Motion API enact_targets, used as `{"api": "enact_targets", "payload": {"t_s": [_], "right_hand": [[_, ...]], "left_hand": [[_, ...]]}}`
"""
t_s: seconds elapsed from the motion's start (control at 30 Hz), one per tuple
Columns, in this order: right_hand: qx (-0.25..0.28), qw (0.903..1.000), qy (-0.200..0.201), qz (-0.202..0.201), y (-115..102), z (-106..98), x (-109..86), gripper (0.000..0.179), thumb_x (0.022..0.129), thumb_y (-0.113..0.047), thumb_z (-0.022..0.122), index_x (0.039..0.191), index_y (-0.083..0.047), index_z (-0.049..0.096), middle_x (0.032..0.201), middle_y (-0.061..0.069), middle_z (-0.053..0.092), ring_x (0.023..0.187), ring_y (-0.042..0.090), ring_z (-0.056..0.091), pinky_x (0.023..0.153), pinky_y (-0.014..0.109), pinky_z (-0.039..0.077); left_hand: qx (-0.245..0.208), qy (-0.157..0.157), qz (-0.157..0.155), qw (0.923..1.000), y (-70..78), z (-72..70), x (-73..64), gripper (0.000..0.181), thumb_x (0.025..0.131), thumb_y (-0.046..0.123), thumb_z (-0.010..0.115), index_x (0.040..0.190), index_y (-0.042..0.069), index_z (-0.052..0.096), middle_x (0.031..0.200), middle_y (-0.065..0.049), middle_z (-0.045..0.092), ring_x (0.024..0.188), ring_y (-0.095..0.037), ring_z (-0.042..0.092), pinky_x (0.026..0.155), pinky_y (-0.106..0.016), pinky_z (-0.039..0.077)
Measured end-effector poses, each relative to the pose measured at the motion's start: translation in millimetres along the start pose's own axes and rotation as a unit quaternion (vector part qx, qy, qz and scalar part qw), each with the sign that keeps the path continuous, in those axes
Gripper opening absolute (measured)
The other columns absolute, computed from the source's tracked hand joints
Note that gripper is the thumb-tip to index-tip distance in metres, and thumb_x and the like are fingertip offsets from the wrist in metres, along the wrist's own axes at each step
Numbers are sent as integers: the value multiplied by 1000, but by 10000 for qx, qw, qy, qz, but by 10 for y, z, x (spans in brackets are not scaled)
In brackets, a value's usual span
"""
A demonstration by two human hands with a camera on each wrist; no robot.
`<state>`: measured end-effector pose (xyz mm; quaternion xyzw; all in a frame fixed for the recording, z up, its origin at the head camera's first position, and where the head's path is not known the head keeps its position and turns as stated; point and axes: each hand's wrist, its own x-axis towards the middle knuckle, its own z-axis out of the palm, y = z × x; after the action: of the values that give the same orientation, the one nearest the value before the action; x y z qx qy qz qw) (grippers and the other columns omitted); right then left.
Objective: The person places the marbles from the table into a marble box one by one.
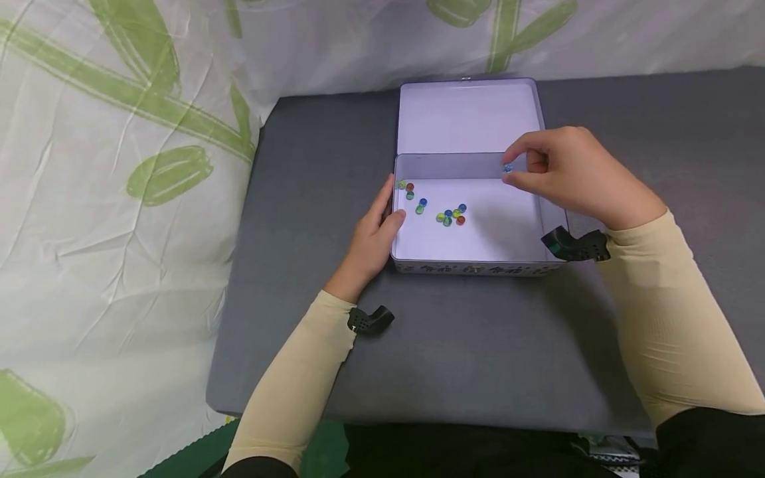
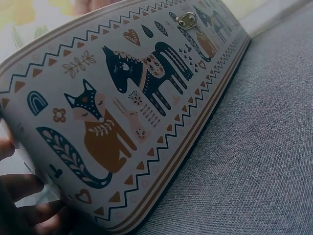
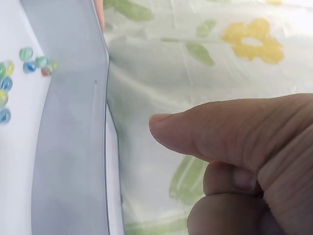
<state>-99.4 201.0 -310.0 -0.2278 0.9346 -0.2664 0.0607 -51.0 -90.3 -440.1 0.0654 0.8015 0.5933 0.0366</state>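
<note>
A metal tin box (image 1: 508,239) with its hinged lid (image 1: 469,118) raised sits on the grey table. Several glass marbles (image 1: 447,221), in green, blue, yellow and red, lie on its white floor, mostly left of the middle. My left hand (image 1: 369,242) grips the box's left side, thumb over the rim and fingers along the outer wall. Above the box's right part, my right hand (image 1: 576,174) pinches a small blue marble (image 1: 507,168) between thumb and forefinger. The right wrist view shows the thumb (image 3: 181,129), but the held marble is hidden there.
A grey cloth-covered table (image 1: 299,219) carries the box. White curtain (image 1: 179,265) with green leaf prints hangs at the left and back. Outside, the box's front (image 2: 146,83) bears fox and horse drawings and a small metal clasp (image 2: 187,20).
</note>
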Motion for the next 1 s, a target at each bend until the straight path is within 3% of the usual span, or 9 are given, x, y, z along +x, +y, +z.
{"api": "enact_targets", "payload": {"t_s": [0.27, 0.47, 0.6, 0.83, 1.0], "right_hand": [[246, 9988, -414, -74, -102, 140, 228, 19, 89, -23, 71, 106, -13, 70, 68, 5, 49, 53, 16, 42, 55, 28, 36], [397, 9964, -727, -184, -86, 325, 368, 17, 88, -19, 72, 102, -11, 71, 62, 5, 47, 54, 16, 41, 58, 30, 37], [356, 9936, -1044, -253, -62, 469, 460, 14, 85, -16, 75, 98, -10, 71, 59, 4, 44, 56, 16, 40, 58, 31, 36], [135, 9870, -1586, -228, 16, 684, 532, 14, 80, -12, 78, 92, -9, 70, 60, 3, 46, 57, 16, 40, 56, 32, 33], [82, 9838, -1781, -194, 52, 742, 537, 18, 76, -13, 81, 90, -10, 70, 60, 2, 47, 59, 16, 42, 56, 32, 34]], "left_hand": [[89, -2, -15, 10000, -4, 23, 11, 61, 100, 31, 44, 157, 30, 21, 158, 16, 24, 141, 3, 24, 115, -27, 25], [36, -31, -80, 10000, 6, 38, 11, 60, 100, 32, 45, 156, 37, 21, 158, 16, 26, 140, 2, 28, 114, -28, 27], [-6, -32, -39, 10000, 14, 32, 1, 61, 101, 31, 45, 157, 32, 21, 158, 15, 25, 140, 1, 28, 114, -28, 27], [11, -50, -28, 10000, 34, 36, -15, 60, 100, 32, 45, 155, 38, 22, 158, 16, 25, 141, 3, 25, 115, -26, 25], [25, -73, 11, 10000, 50, 34, -18, 60, 101, 30, 45, 156, 36, 21, 158, 15, 25, 141, 3, 26, 115, -26, 25]]}}
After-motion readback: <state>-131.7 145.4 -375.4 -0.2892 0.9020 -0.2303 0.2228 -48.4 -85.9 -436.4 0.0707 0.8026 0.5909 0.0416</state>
